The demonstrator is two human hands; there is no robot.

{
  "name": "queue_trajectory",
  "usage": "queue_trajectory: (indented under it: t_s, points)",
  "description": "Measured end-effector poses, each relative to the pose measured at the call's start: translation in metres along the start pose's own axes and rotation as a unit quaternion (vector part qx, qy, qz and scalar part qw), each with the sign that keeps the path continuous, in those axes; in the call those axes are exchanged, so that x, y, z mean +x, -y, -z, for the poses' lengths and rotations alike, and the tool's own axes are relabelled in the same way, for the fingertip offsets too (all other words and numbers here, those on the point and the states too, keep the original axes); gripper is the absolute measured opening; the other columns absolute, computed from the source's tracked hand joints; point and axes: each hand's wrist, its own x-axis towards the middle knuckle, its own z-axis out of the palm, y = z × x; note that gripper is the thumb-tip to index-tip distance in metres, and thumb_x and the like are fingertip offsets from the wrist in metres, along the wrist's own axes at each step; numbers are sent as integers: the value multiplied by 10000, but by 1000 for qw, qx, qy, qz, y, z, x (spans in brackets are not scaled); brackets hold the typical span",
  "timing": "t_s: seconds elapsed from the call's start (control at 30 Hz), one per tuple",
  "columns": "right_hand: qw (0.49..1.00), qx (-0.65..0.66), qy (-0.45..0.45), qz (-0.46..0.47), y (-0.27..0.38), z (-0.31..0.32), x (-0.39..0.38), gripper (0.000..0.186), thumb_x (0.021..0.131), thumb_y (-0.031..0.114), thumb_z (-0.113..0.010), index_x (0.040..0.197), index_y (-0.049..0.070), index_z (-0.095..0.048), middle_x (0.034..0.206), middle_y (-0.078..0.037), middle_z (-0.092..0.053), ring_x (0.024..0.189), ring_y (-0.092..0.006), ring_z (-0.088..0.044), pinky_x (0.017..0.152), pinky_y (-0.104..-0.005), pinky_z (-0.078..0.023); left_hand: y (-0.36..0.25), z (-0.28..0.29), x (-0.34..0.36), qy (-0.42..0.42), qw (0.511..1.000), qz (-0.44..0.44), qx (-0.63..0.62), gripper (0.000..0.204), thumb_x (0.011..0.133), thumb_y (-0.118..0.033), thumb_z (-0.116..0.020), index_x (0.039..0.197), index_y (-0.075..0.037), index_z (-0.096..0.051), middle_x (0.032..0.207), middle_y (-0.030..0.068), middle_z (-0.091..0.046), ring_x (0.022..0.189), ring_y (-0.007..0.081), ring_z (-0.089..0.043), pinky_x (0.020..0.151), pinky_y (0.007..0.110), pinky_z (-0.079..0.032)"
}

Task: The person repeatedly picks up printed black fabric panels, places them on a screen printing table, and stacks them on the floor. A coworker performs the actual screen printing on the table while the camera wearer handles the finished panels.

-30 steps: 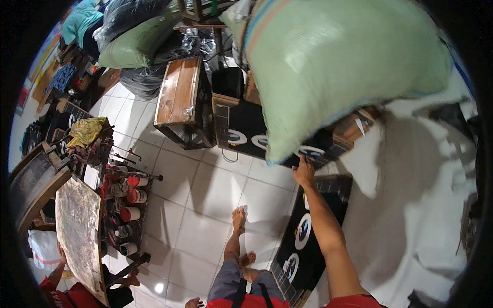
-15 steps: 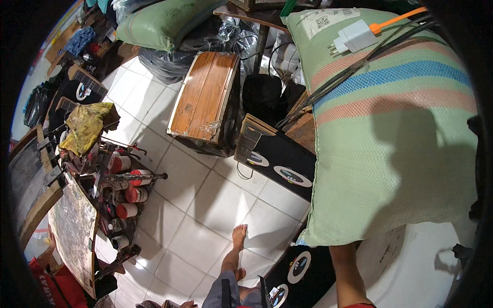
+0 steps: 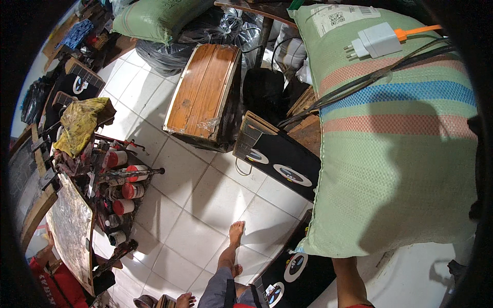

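A large pale-green woven sack (image 3: 354,190) with orange and blue stripes fills the right side. My right forearm rises from the lower edge and passes under the sack's near edge; that hand is hidden behind it, so its grip cannot be made out. At the bottom, left of my grey shorts, my left hand (image 3: 186,300) is partly cut off by the frame, its fingers apart and nothing seen in them. Across the upper part of the sack lie a white plug adapter (image 3: 377,41) with an orange cable and several dark cables (image 3: 370,79).
A wooden box (image 3: 203,92) stands on the white-tiled floor (image 3: 169,205). Black speaker-like panels (image 3: 280,164) are beside the sack. On the left, a rack (image 3: 128,174) holds red-lidded containers and a yellow cloth (image 3: 84,123). Another green sack (image 3: 154,20) rests on black bags (image 3: 162,56).
The sack and the adapter on it appear larger and further right. The floor things have shifted slightly up and left in view. More of my left hand shows at the lower edge.
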Motion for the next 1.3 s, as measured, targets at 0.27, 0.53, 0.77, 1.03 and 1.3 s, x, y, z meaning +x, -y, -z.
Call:
queue_trajectory:
  t_s: [0.27, 0.53, 0.77, 1.03, 1.3]
  points:
    - [1000, -3, 5, 2, -1, 1, 0, 277, 762, 112, -626, 1008, 13, -545, 952, -190, -600, 912, -374, -575, 798, -448, -453, -7, -4, -5, 3, 1000, -4, -16, 394, 895, -306, -543, 1121, 13, -494, 987, 162, -625, 833, 256, -622, 711, 378, -510]
    - [1000, -7, -14, 23, 10, -4, 12, 246, 760, 112, -626, 977, 22, -555, 919, -191, -608, 890, -377, -582, 779, -458, -455, 1, -3, -3, -11, 999, 11, -37, 353, 900, -294, -537, 1087, 3, -506, 961, 142, -632, 829, 240, -628, 707, 367, -513]
    - [948, 295, -86, 79, 38, -27, 6, 219, 758, 113, -626, 951, 30, -564, 890, -191, -615, 870, -380, -589, 761, -466, -457, 23, 3, -5, -25, 998, -27, -57, 278, 892, -260, -557, 1030, -19, -549, 919, 122, -641, 778, 214, -637, 647, 345, -513]
    - [953, 7, -194, 232, 137, -36, -84, 138, 688, 21, -625, 778, 38, -521, 726, -159, -585, 720, -359, -586, 639, -463, -444, 48, 13, -14, -22, 990, -103, -99, 286, 861, -293, -597, 1019, -54, -581, 887, 58, -635, 767, 145, -610, 646, 276, -464]
    - [893, 30, -243, 379, 256, -33, -257, 196, 648, 63, -685, 713, 51, -500, 686, -132, -580, 660, -354, -586, 573, -472, -427, 146, 61, -26, 4, 959, -179, -222, 290, 899, -289, -552, 1056, -46, -568, 977, 85, -639, 856, 191, -616, 746, 317, -484]
